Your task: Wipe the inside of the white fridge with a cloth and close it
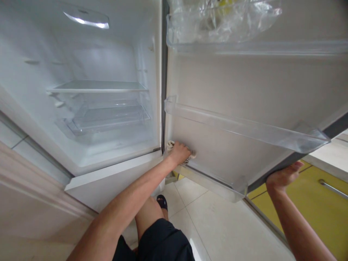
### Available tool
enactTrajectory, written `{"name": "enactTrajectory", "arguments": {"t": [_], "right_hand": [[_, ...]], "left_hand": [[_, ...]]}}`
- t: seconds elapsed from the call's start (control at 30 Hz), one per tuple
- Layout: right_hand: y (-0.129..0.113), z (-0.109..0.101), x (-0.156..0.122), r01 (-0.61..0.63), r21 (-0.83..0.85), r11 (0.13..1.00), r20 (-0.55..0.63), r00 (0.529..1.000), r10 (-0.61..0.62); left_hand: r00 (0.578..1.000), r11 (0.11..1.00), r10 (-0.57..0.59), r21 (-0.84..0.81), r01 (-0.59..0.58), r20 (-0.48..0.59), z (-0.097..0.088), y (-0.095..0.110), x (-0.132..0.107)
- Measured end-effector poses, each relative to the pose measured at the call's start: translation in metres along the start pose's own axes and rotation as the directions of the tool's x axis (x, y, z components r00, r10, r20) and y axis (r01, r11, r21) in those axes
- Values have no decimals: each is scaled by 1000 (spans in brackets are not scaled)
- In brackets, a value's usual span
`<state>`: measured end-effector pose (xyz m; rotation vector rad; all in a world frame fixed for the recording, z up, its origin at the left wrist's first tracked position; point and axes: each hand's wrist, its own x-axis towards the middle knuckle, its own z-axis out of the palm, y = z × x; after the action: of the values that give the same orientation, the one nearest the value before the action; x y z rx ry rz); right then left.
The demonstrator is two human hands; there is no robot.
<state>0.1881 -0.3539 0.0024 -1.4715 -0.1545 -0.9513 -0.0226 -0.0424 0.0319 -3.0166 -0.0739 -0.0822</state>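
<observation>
My left hand (179, 153) is closed on a crumpled light cloth (170, 145), low on the inside of the open fridge door (244, 83) by the hinge side. The cloth sits at the inner end of the bottom door bin (214, 181), pressed near the door's lining. At the door's outer edge, my right hand (284, 175) supports the dark rim from below; its palm is against it and part of its fingers is hidden behind the door. A clear middle door bin (244, 127) runs above my left hand.
To the left the fridge compartment (108, 61) stands open, with a glass shelf (100, 86) and a clear tray (108, 116). A plastic bag (217, 21) rests in the upper door bin (258, 48). Yellow cabinets (312, 203) flank the right; tiled floor (212, 217) lies below.
</observation>
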Motion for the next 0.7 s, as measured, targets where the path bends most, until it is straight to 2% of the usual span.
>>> {"name": "enactTrajectory", "arguments": {"t": [0.17, 0.23, 0.27, 0.3, 0.33, 0.37, 0.4, 0.47, 0.5, 0.53, 0.57, 0.6, 0.63, 0.7], "right_hand": [[-3, 1, -2, 7, -20, 1000, -10, 1000, -7], [-4, 1, -3, 4, -26, 1000, -17, 1000, -5], [-4, 1, -4, 3, -28, 1000, -20, 1000, -3], [-3, 1, -4, 1, -30, 1000, -23, 1000, -2], [-2, 0, -3, 0, -32, 999, -24, 1000, -1], [0, 0, -3, -1, -33, 999, -25, 1000, 1], [1, -1, -2, -3, -34, 999, -25, 1000, 2], [5, -2, 0, -3, -36, 999, -19, 1000, 2], [6, -2, 0, -1, -37, 999, -15, 1000, 1], [7, -3, 1, 0, -37, 999, -13, 1000, 0], [8, -3, 1, 1, -37, 999, -13, 1000, -1], [8, -3, 1, 1, -35, 999, -14, 1000, -1], [8, -4, 0, -1, -34, 999, -15, 1000, 0], [7, -4, 0, -7, -30, 1000, -20, 1000, 6]], "left_hand": [[979, 998, -58, 11, 61, -193, 1, -14, -11], [951, 990, -137, -8, 141, -279, -4, -20, -17], [923, 981, -190, -36, 189, -335, -7, -23, -20], [881, 967, -254, -84, 241, -399, -12, -25, -22], [821, 943, -333, -157, 294, -463, -17, -27, -24], [739, 903, -429, -253, 346, -519, -23, -29, -26], [641, 847, -532, -364, 389, -554, -29, -30, -28], [429, 698, -716, -575, 426, -551, -40, -33, -30], [334, 627, -779, -656, 420, -531, -44, -34, -30], [260, 574, -819, -713, 404, -512, -48, -35, -29], [211, 541, -841, -749, 384, -499, -49, -36, -28], [186, 527, -849, -768, 365, -494, -50, -37, -27], [178, 526, -850, -775, 352, -496, -49, -37, -26], [213, 553, -833, -765, 331, -510, -42, -37, -22]]}}
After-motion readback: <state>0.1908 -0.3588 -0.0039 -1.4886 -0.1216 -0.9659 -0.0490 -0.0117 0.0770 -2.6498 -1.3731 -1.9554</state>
